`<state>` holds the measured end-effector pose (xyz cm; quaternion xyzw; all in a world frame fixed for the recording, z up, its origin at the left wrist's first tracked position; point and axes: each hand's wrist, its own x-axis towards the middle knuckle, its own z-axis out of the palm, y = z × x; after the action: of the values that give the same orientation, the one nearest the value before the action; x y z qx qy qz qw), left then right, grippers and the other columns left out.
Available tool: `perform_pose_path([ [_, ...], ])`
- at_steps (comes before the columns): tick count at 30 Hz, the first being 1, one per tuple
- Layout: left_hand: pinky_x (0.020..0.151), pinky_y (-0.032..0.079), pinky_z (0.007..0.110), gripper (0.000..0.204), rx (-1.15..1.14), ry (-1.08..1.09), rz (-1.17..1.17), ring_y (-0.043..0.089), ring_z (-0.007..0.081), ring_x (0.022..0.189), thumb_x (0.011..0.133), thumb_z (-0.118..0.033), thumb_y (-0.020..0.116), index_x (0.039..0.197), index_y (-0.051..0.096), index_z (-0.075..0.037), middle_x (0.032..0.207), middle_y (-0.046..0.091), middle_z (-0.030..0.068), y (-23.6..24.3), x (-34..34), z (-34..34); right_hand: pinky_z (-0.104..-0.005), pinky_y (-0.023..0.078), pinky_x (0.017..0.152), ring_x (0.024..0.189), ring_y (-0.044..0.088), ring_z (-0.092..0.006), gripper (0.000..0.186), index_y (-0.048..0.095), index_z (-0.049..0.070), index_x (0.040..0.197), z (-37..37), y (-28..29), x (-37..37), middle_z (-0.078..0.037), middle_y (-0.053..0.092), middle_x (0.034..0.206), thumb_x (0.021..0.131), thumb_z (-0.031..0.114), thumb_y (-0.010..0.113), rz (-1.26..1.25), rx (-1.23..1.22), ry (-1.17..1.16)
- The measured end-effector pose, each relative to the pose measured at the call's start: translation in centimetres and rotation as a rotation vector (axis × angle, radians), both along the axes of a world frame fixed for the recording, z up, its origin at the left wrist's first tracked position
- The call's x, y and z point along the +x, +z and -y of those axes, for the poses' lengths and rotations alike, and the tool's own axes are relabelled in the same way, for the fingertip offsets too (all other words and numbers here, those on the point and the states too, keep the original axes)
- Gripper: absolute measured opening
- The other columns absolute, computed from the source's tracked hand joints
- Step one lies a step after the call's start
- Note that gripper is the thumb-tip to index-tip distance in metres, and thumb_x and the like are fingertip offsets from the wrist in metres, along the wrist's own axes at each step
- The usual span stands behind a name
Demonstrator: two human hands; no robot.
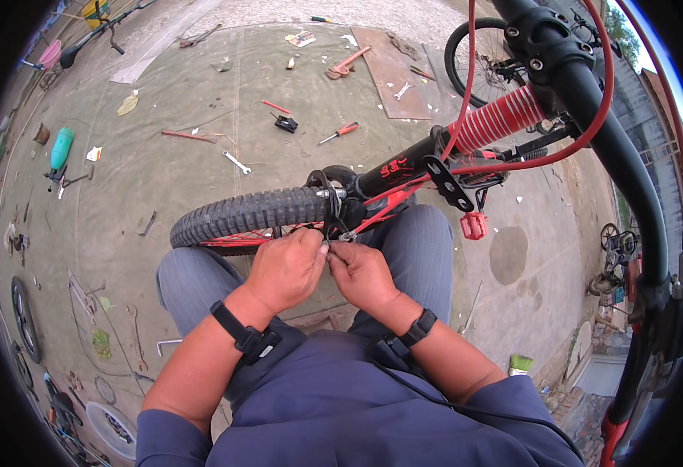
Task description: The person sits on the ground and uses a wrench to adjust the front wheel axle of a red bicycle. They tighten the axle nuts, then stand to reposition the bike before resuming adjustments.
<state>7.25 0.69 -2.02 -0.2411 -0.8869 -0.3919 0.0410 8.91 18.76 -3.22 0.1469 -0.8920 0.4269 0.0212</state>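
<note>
My left hand (288, 268) and my right hand (363, 274) meet at the front brake (330, 201) of a bicycle, just beside its knobby black tyre (248, 212). Both hands are closed, thumbs and fingertips pinched close together. Whatever sits between the fingertips is too small and covered to make out. Behind the brake, the black fork leg (394, 166) slopes up to a red ribbed boot (499, 118). Red spokes show under the tyre, next to my left knuckles. The wheel lies across in front of my knees.
On the green ground sheet lie an orange screwdriver (339, 133), a wrench (237, 163), a red pipe wrench (348, 64) and a teal bottle (60, 149). Black handlebars (618, 140) with looping red cables rise at the right. A white basin (112, 430) stands lower left, a green brush (520, 363) lower right.
</note>
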Motion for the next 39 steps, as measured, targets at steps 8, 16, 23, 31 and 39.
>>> perform_pose_path([
  [8,0.065,0.049,0.052,0.024,0.181,0.099,0.232,0.063,0.044,0.075,0.101,-0.022,0.054,0.087,0.055,-0.003,0.073,0.062,0.0202,-1.3,0.2,-0.7,-0.0432,0.054,0.073,0.085,0.067,-0.0406,0.015,0.069,0.001,0.105,-0.1,0.1,0.0,-0.021,0.069,0.092,0.092,0.008,0.065,0.061,-0.014,0.018],
  [16,0.067,0.048,0.053,0.026,0.264,0.142,0.204,0.063,0.0458,0.076,0.103,-0.024,0.051,0.09,0.057,-0.002,0.073,0.062,0.0224,-0.2,0.7,-0.6,-0.0459,0.053,0.072,0.084,0.066,-0.0414,0.012,0.068,0.002,0.101,-0.1,0.1,0.0,-0.021,0.068,0.09,0.092,0.009,0.066,0.055,-0.024,0.015],
  [23,0.066,0.048,0.051,0.024,0.026,0.084,0.248,0.064,0.0424,0.076,0.097,-0.026,0.064,0.094,0.057,-0.003,0.079,0.064,0.0204,0.7,0.1,0.7,-0.0412,0.054,0.073,0.084,0.068,-0.0388,0.016,0.07,0.001,0.107,-0.2,0.0,-0.1,-0.02,0.069,0.091,0.094,0.009,0.065,0.074,0.017,0.034],
  [31,0.099,0.045,0.045,0.083,-0.337,0.097,-0.327,0.06,0.0356,0.114,0.064,-0.028,0.09,0.134,0.053,0.001,0.128,0.059,0.0178,4.9,-4.2,2.9,-0.0416,0.053,0.072,0.08,0.066,-0.0389,0.015,0.07,0.001,0.104,-0.6,0.5,-0.3,-0.02,0.067,0.087,0.094,0.012,0.066,0.086,0.027,0.057],
  [39,0.092,0.047,0.04,0.108,-0.6,0.002,-0.109,0.065,0.0291,0.108,0.063,-0.034,0.09,0.15,0.039,0.004,0.121,0.061,0.015,4.0,-6.9,0.8,-0.0409,0.053,0.071,0.077,0.065,-0.0374,0.015,0.07,0.0,0.103,-0.8,0.9,-0.8,-0.02,0.067,0.084,0.095,0.012,0.066,0.146,0.069,0.099],
])
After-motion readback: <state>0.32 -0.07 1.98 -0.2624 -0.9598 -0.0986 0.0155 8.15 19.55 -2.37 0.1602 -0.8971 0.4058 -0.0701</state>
